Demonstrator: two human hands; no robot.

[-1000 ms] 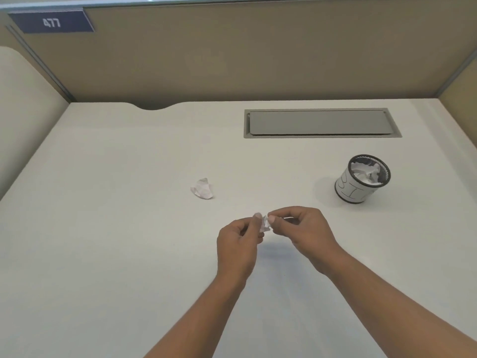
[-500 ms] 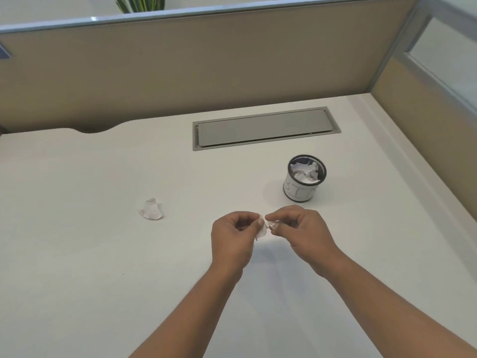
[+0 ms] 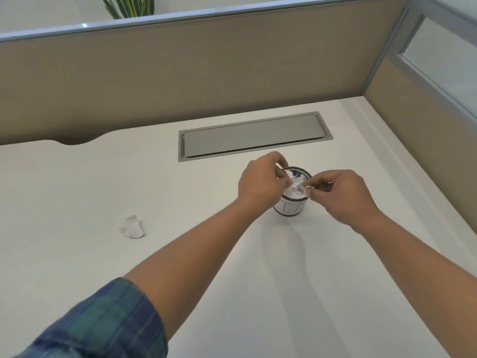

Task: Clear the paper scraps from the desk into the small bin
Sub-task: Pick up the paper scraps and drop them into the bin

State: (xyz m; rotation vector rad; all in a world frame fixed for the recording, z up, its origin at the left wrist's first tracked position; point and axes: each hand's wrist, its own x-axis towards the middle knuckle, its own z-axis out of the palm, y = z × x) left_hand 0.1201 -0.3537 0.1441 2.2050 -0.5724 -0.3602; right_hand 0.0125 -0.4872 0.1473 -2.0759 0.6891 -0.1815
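The small round bin [image 3: 291, 208], white-walled with a black mesh rim, stands right of the desk's middle and holds crumpled white paper. My left hand [image 3: 260, 183] and my right hand [image 3: 344, 193] hover on either side of its mouth. Between their fingertips both pinch a small white paper scrap [image 3: 296, 186] just above the rim; it blends with the paper inside the bin. A second crumpled scrap [image 3: 131, 226] lies on the white desk [image 3: 77, 254] to the left, far from both hands.
A grey cable-tray lid [image 3: 254, 136] is set into the desk behind the bin. Beige partition walls [image 3: 206, 73] close the back and the right side. A green plant [image 3: 129, 6] shows above the back wall.
Both hands carried the pinched scrap forward from the desk's near middle to directly over the bin's mouth. The view turned right and closer to the bin.
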